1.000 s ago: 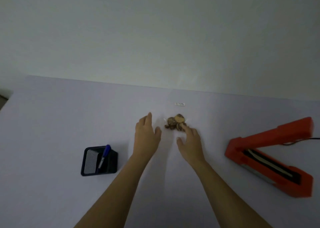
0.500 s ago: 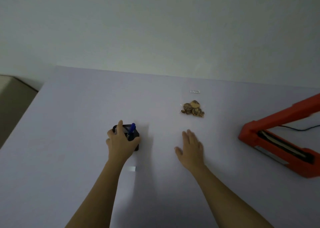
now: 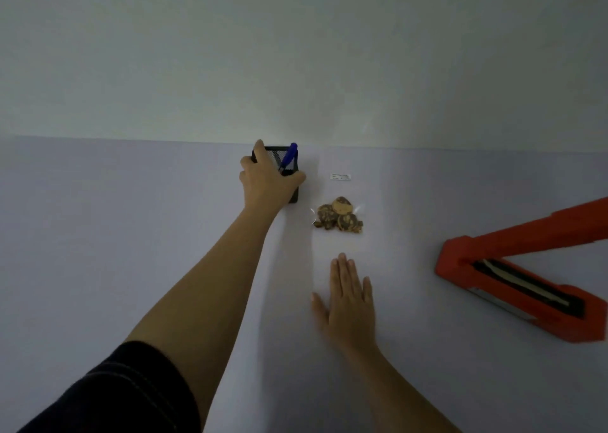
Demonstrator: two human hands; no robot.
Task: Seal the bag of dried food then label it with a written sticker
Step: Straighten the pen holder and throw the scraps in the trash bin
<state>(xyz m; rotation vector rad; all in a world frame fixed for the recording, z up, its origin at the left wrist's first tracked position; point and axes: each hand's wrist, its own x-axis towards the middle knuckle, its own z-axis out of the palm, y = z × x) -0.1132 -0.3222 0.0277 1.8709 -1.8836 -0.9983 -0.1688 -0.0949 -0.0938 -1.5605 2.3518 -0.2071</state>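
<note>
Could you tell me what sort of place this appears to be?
Probably a small packing or labelling workstation. On a plain table against a bare wall there is a red heat sealer standing open, a clear bag of dried food, a small sticker and a pen holder.

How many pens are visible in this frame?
1. A blue pen stands in the black mesh holder that the left hand grips at the table's far edge. The hand may hide others.

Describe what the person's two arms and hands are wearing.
The left hand is bare, with no glove, ring or watch showing. That arm is bare up to a dark sleeve with faint stitching, at the frame's lower left. The right hand and its forearm are bare too; no sleeve shows there.
</note>
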